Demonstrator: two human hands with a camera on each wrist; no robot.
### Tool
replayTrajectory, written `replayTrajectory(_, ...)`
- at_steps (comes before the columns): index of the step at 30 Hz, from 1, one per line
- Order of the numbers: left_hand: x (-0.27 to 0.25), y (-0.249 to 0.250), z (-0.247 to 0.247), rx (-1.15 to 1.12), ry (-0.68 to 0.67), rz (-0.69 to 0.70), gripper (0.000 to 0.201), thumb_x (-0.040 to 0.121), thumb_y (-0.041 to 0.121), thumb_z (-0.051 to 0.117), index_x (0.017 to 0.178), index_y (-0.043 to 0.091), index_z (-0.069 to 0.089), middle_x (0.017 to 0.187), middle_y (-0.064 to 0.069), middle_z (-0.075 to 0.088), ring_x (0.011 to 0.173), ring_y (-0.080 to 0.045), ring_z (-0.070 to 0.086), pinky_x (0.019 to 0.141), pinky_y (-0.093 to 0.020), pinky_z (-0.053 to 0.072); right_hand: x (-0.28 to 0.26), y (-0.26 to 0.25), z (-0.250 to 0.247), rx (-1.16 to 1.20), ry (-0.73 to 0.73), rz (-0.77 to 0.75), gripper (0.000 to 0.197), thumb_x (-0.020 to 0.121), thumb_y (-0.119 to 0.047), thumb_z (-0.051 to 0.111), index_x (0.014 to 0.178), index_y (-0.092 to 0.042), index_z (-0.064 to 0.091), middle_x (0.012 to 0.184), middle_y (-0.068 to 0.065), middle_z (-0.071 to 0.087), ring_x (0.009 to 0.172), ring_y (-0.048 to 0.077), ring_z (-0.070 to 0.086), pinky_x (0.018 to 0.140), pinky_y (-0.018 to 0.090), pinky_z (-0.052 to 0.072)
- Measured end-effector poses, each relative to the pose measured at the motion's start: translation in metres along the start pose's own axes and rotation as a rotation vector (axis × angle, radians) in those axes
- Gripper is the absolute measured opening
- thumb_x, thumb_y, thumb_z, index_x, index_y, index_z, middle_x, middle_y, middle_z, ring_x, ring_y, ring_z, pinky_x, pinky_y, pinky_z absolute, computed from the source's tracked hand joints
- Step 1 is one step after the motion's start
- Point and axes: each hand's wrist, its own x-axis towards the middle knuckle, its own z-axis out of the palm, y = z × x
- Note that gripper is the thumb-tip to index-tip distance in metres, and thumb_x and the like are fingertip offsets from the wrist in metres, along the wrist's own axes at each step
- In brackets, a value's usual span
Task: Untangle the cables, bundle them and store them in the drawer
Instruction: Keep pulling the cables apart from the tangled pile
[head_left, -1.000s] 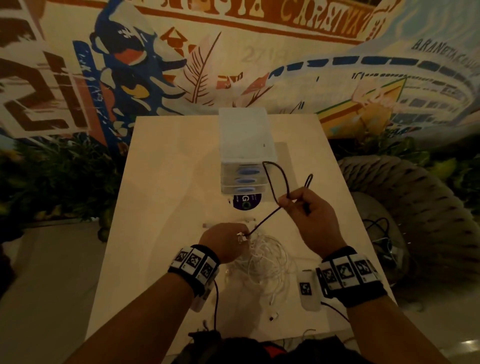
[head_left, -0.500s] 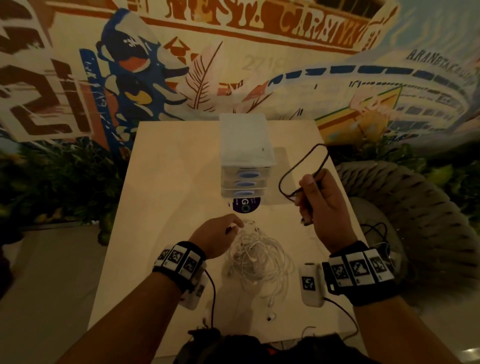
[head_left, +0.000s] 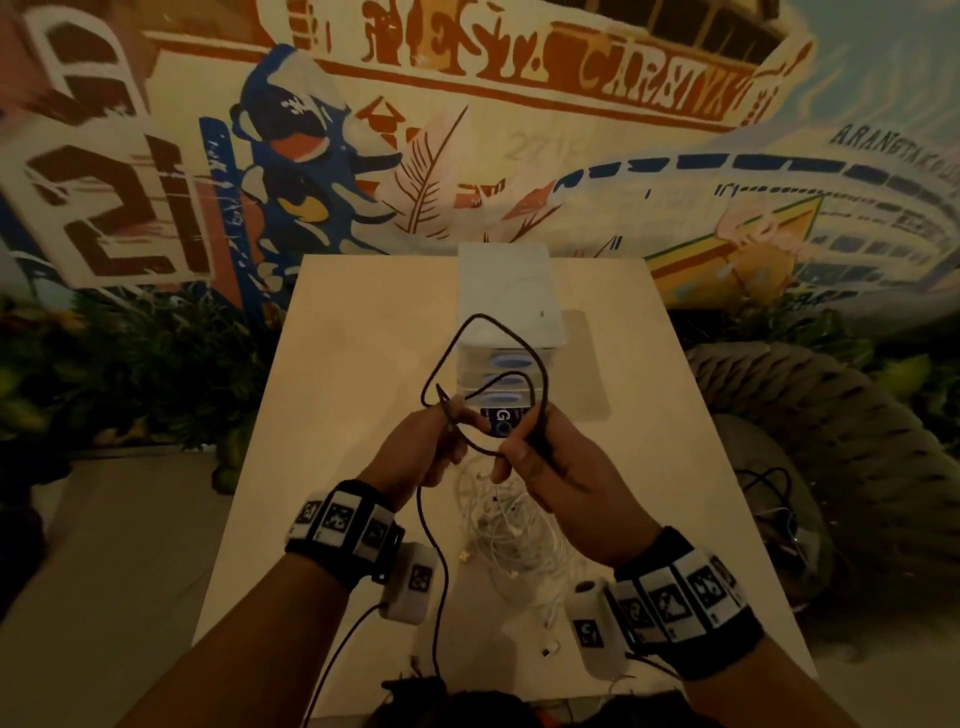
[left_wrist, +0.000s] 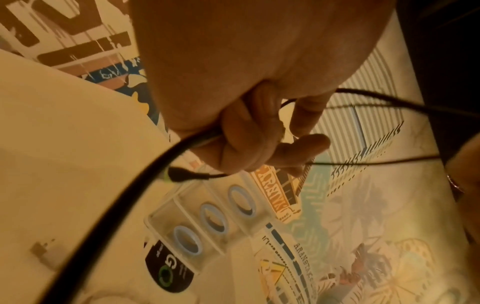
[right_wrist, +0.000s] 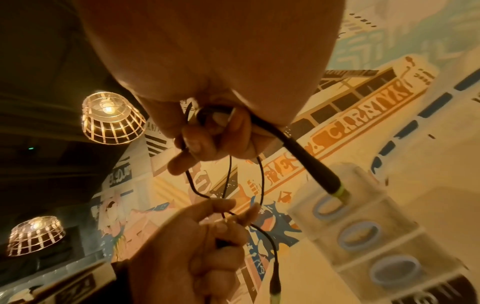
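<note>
A thin black cable (head_left: 478, 316) stands in loops in front of a white three-drawer unit (head_left: 506, 280) whose drawers are closed. My left hand (head_left: 449, 431) pinches one part of the cable and my right hand (head_left: 519, 447) grips another, close together above the table (head_left: 363, 364). In the left wrist view the fingers (left_wrist: 241, 144) curl round the cable, and a plug (left_wrist: 182, 176) hangs just below them. The right wrist view shows the right hand holding the other plug (right_wrist: 311, 162). A tangle of white cables (head_left: 511, 525) lies on the table under the hands.
A round dark sticker (head_left: 500, 415) lies at the foot of the drawer unit. A small adapter (left_wrist: 39, 250) sits on the table to the left. A wicker chair (head_left: 841, 441) with dark cables (head_left: 769, 483) on it stands to the right. Plants and a painted wall surround the table.
My left hand has left the white tangle and taken hold of the black cable. My right hand has brought the cable loops back from the right to the middle.
</note>
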Motion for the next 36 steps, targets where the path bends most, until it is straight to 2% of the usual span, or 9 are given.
replayTrajectory(2, 0.0, 0.003, -0.007, -0.014, 0.015, 0.051, 0.04, 0.104, 0.012, 0.037, 0.096, 0.018, 0.077, 0.064, -0.009, 0.051, 0.041, -0.015, 0.025, 0.044, -0.024, 0.019, -0.008, 0.007, 0.001, 0.044, 0.045, 0.047, 0.009, 0.105, -0.024, 0.051, 0.099, -0.018, 0.052, 0.092, 0.009, 0.071, 0.059, 0.003, 0.053, 0.062, 0.02, 0.042)
replayTrajectory(5, -0.002, 0.005, -0.016, -0.043, 0.005, 0.043, 0.044, 0.099, 0.001, 0.035, 0.103, 0.015, 0.076, 0.066, -0.008, 0.057, 0.041, -0.014, 0.023, 0.045, -0.025, 0.017, -0.02, 0.019, 0.003, 0.104, 0.077, 0.124, 0.015, 0.102, -0.028, 0.052, 0.096, -0.015, 0.052, 0.095, 0.011, 0.073, 0.053, 0.014, 0.046, 0.055, 0.028, 0.042)
replayTrajectory(8, -0.008, 0.008, -0.022, -0.122, -0.123, 0.021, 0.053, 0.092, -0.008, 0.027, 0.114, 0.009, 0.072, 0.085, -0.013, 0.068, 0.043, -0.014, 0.019, 0.042, -0.024, 0.017, -0.029, 0.034, 0.002, 0.069, 0.095, 0.161, 0.013, 0.103, -0.03, 0.054, 0.094, -0.021, 0.055, 0.097, 0.009, 0.074, 0.054, 0.019, 0.045, 0.054, 0.033, 0.043)
replayTrajectory(11, -0.012, 0.012, -0.027, -0.245, -0.212, 0.017, 0.044, 0.091, 0.004, 0.035, 0.115, 0.007, 0.071, 0.101, -0.018, 0.07, 0.046, -0.014, 0.013, 0.043, -0.027, 0.013, -0.035, 0.043, 0.0, 0.029, 0.165, 0.201, 0.012, 0.101, -0.034, 0.055, 0.089, -0.032, 0.058, 0.094, 0.006, 0.074, 0.054, 0.018, 0.047, 0.056, 0.036, 0.044)
replayTrajectory(15, -0.007, 0.019, -0.024, -0.166, -0.024, 0.012, 0.045, 0.107, 0.04, 0.04, 0.096, 0.008, 0.07, 0.093, -0.016, 0.072, 0.047, -0.014, 0.015, 0.047, -0.029, 0.012, -0.043, 0.052, -0.007, -0.051, 0.207, 0.273, 0.012, 0.098, -0.036, 0.057, 0.087, -0.039, 0.061, 0.093, 0.0, 0.075, 0.056, 0.013, 0.049, 0.059, 0.035, 0.045)
replayTrajectory(21, 0.003, 0.025, -0.009, -0.147, 0.17, 0.018, 0.033, 0.106, 0.038, 0.046, 0.106, 0.01, 0.063, 0.072, -0.006, 0.063, 0.048, -0.014, 0.026, 0.046, -0.026, 0.021, -0.058, 0.044, -0.018, -0.107, 0.102, 0.256, 0.01, 0.101, -0.022, 0.057, 0.093, -0.018, 0.062, 0.094, 0.001, 0.075, 0.068, -0.001, 0.061, 0.068, 0.017, 0.046)
replayTrajectory(25, 0.01, 0.04, -0.012, -0.213, 0.264, 0.036, 0.033, 0.104, 0.043, 0.049, 0.104, 0.013, 0.063, 0.063, 0.002, 0.055, 0.047, -0.013, 0.028, 0.046, -0.026, 0.023, -0.064, 0.042, -0.018, -0.182, 0.035, 0.304, 0.011, 0.096, -0.042, 0.059, 0.089, -0.035, 0.065, 0.09, -0.004, 0.073, 0.081, 0.018, 0.068, 0.078, 0.032, 0.053)
replayTrajectory(29, 0.011, 0.058, -0.011, -0.27, 0.307, 0.091, 0.032, 0.103, 0.042, 0.053, 0.112, 0.013, 0.065, 0.07, 0.002, 0.062, 0.048, -0.012, 0.03, 0.044, -0.026, 0.026, -0.063, 0.04, -0.009, -0.113, 0.013, 0.32, 0.01, 0.096, -0.025, 0.065, 0.088, -0.023, 0.07, 0.095, -0.01, 0.075, 0.096, 0.003, 0.069, 0.088, 0.017, 0.048)
replayTrajectory(36, 0.015, 0.076, -0.019, -0.323, 0.325, 0.192, 0.035, 0.106, 0.041, 0.046, 0.114, 0.015, 0.069, 0.062, 0.004, 0.05, 0.047, -0.01, 0.029, 0.041, -0.023, 0.024, -0.072, 0.039, -0.01, 0.004, -0.004, 0.38, 0.009, 0.094, -0.02, 0.068, 0.091, -0.013, 0.07, 0.094, 0.004, 0.077, 0.095, 0.014, 0.072, 0.091, 0.027, 0.053)
